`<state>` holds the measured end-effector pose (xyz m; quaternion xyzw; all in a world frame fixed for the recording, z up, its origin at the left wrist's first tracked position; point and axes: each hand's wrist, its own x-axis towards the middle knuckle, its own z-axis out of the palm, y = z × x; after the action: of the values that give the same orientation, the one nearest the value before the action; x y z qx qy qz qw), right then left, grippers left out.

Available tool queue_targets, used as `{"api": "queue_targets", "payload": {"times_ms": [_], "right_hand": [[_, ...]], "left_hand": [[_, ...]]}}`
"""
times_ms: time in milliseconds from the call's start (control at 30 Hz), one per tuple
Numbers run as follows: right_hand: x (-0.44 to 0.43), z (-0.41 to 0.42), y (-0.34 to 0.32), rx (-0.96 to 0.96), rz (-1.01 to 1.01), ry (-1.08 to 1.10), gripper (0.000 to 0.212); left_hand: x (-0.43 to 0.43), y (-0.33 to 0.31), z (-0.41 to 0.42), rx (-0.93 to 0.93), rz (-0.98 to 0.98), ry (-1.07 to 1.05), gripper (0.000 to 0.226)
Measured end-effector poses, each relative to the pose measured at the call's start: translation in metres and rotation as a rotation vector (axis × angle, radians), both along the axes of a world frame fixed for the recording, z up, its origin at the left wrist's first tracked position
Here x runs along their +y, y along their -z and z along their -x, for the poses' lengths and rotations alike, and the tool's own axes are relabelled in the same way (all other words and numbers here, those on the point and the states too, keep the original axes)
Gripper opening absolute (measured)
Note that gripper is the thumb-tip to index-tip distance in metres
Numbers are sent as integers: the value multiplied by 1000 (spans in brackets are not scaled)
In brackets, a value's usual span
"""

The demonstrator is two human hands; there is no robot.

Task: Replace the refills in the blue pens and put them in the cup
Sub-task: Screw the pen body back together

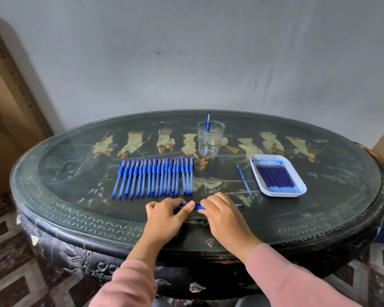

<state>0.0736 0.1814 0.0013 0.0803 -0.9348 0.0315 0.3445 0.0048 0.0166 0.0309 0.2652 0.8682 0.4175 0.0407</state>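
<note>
Right now your left hand (166,212) and right hand (224,213) sit close together, both with fingers curled round one blue pen (195,206). You hold it level at the near part of the table; whether it touches the top I cannot tell. A thin end pokes out past your right hand.

I judge the pen light and stiff, with a smooth and slightly slippery barrel. Pinch the barrel with one hand and the darker grip section with the other, and twist rather than bend. The refill inside is probably thin and flexible, so draw it out straight.

Just beyond your hands a row of blue pens (155,178) lies side by side. To its right a loose refill (244,179) lies alone, near a white tray (299,191) holding a bundle of refills (277,177). Behind them a clear cup (210,138) stands upright with one finished pen (207,129) in it.

The table (75,209) is a dark oval with a glossy top over painted figures, so round pens may roll. A pale wall (186,52) rises behind it, with patterned floor (11,273) below.
</note>
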Motion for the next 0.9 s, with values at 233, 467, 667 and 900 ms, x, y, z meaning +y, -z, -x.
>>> {"api": "queue_targets", "payload": {"times_ms": [233, 467, 667, 900], "right_hand": [[-1, -2, -2, 23, 11, -47, 21], [-2, -3, -4, 31, -6, -55, 18], [1, -2, -4, 12, 52, -15, 25], [2, -1, -5, -67, 160, -18, 27]], "left_hand": [[0, 2, 4, -114, -76, 0, 55], [0, -1, 3, -160, -123, 14, 52], [-5, 1, 5, -96, -163, 14, 17], [-7, 1, 5, -96, -159, 61, 22]]}}
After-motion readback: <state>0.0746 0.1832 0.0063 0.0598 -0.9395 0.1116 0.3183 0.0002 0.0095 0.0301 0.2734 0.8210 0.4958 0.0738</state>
